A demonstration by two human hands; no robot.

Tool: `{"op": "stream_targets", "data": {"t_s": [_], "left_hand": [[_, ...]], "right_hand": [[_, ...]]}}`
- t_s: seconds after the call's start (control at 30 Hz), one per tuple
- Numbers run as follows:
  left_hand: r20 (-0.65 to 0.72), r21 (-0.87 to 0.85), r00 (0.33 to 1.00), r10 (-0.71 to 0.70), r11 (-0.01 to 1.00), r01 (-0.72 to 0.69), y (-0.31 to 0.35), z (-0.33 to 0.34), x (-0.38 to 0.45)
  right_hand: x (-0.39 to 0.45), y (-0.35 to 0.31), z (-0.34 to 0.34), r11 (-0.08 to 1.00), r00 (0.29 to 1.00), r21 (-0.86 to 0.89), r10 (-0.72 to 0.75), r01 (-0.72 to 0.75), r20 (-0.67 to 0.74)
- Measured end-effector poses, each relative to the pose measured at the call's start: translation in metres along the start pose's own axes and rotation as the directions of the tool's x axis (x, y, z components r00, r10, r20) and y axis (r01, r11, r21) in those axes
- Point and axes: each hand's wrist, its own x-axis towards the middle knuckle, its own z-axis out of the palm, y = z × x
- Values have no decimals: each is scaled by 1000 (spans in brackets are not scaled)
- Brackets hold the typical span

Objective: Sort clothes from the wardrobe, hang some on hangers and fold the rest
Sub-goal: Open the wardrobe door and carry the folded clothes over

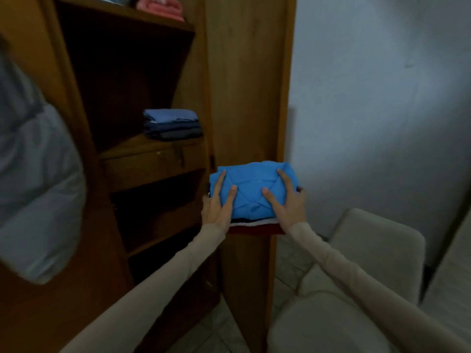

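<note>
A stack of folded clothes (251, 186), bright blue on top with dark, white and red layers beneath, is held in the air in front of the wooden wardrobe (244, 85). My left hand (219, 202) grips its left side with the thumb on top. On the right side my right hand (286, 200) does the same. Inside the wardrobe, a pile of folded blue garments (172, 124) rests on a middle shelf. Pink folded cloth (160, 6) lies on the top shelf.
A pale grey puffer jacket (33, 179) hangs at the left edge. A beige armchair (356, 271) stands low on the right, close to the wardrobe's side panel. Dark shelves (158, 220) open below a small drawer (153, 166). A grey wall fills the right.
</note>
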Motion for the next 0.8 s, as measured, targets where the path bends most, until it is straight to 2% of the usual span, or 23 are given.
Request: {"op": "stream_targets", "data": {"t_s": [0.13,0.3,0.47,0.63,0.8], "left_hand": [[-192,89,981,25,996,-8,-11,-57,16],[-331,128,943,35,992,8,-17,-115,57],[-414,203,905,94,979,-8,-17,-163,121],[-433,242,891,135,970,-29,-20,-196,189],[-459,257,880,122,966,0,-30,-214,244]], "right_hand": [[11,-38,59,998,996,67,-24,19,84],[47,-76,125,984,982,152,-117,94,150],[103,-106,187,962,968,233,-184,142,172],[160,-128,241,941,957,289,-231,174,177],[208,-140,277,935,930,324,-240,144,279]]}}
